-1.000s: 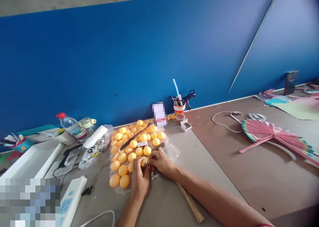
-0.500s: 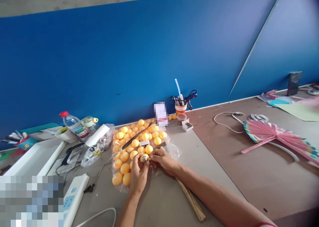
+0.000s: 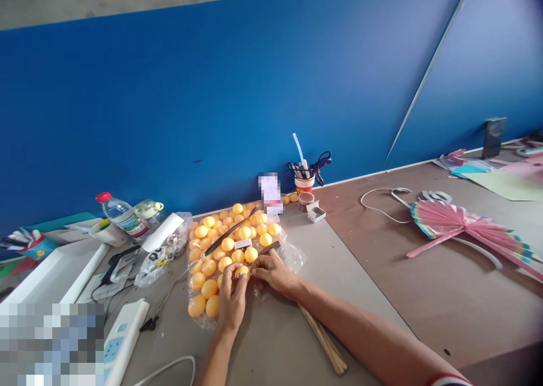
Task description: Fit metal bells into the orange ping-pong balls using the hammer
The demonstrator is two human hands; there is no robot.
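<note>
My left hand (image 3: 232, 295) is closed, thumb and fingertips pinched on a small shiny metal piece (image 3: 241, 274). Directly behind that piece shows an orange ball (image 3: 243, 270); whether the hand also grips it I cannot tell. My right hand (image 3: 274, 273) is close by on the right, its thumb and forefinger pressed together; what they hold is too small to make out. Both hands are at the front right of a clear plastic bag of orange table tennis balls (image 3: 209, 289). Under my right wrist and forearm lies a bundle of thin wooden sticks (image 3: 324, 341).
Left stand a power strip (image 3: 123, 338), a white tray (image 3: 55, 267) and a water bottle (image 3: 123, 216). A pen cup (image 3: 304, 183) and a small open box (image 3: 316, 214) are behind the hands. A pink paper fan (image 3: 466, 228) lies right. A blue partition (image 3: 237, 98) bounds the back.
The metal piece between my left fingers shows less than before. Both hands stay close together at the ball bag. The whole view has shifted slightly.
</note>
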